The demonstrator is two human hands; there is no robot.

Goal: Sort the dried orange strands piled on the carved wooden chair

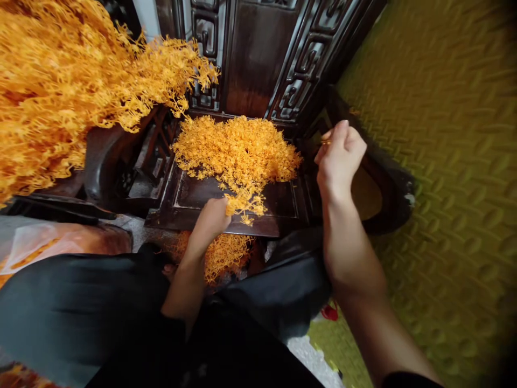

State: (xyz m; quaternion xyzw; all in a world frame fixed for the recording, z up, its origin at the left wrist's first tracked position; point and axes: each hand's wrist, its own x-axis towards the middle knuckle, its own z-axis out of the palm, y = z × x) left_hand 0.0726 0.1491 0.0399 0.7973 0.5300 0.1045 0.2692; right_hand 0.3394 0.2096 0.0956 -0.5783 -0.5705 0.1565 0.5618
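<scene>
A heap of orange plastic flower-like sprigs (242, 145) lies on the seat of a dark carved wooden chair (197, 191). At the front edge of the seat, my left hand (213, 215) is closed on a small bunch of these sprigs (247, 205), which spreads out to its right. My right hand (342, 153) is raised beside the chair's right armrest, its fingers pinched together. A small orange piece (325, 141) shows at the fingertips, too little of it visible to tell its exact shape.
A much larger orange pile (60, 91) covers the left side, spilling over a dark armrest (103, 161). More orange pieces (226, 256) lie below the seat. A plastic bag (72, 242) sits at lower left. Yellow-green textured matting (452, 178) fills the right side.
</scene>
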